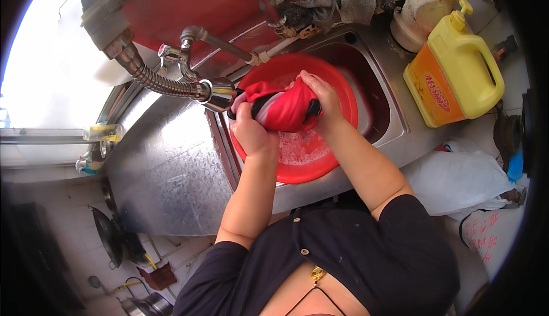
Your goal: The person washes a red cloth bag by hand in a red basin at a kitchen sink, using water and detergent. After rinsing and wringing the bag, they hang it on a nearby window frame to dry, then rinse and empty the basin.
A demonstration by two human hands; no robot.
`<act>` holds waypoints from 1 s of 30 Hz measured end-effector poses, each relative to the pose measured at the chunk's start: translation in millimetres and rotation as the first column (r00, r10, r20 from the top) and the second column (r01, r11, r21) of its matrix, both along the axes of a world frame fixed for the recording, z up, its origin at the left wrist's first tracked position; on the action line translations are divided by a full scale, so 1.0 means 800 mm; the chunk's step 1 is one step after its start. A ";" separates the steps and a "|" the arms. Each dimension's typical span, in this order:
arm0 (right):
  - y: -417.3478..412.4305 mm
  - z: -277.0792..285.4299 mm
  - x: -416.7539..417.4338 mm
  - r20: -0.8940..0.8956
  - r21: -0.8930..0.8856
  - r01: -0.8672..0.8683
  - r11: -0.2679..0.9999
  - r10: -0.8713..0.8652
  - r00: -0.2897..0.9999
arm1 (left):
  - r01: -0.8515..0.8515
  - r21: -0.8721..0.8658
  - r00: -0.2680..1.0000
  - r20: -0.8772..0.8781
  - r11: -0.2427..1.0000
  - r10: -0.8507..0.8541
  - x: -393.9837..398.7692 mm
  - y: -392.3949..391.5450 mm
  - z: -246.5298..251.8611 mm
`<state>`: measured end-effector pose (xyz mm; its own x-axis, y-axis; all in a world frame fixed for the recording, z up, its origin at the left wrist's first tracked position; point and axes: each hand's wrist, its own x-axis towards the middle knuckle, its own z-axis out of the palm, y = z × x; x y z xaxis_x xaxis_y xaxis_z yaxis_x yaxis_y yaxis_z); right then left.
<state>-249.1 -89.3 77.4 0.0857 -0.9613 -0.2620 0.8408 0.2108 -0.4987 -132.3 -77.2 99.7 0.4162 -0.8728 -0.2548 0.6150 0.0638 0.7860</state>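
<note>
My left hand (253,133) grips one end of a wet, bunched red cloth (283,109) with black and pale pink parts. At its other end, my right hand (324,97) is closed around the cloth. Both hands hold it above a round red plastic basin (300,177) with foamy water inside. The basin stands in a stainless steel sink (396,101). A chrome faucet head (219,94) on a flexible metal hose points at the cloth's left end; whether water runs from it I cannot tell.
A yellow plastic jug with a pump (454,71) stands right of the sink. Metal pipes and a chrome tap (171,53) run behind the basin, with grey rags (358,0) over them. A steel worktop (171,178) extends left. White plastic bags (459,178) lie at the right.
</note>
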 end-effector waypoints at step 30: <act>-0.001 -0.049 0.033 -0.857 0.052 -0.897 0.439 0.481 0.185 | 0.874 0.481 -0.486 0.859 0.069 0.159 -0.042 0.046 0.044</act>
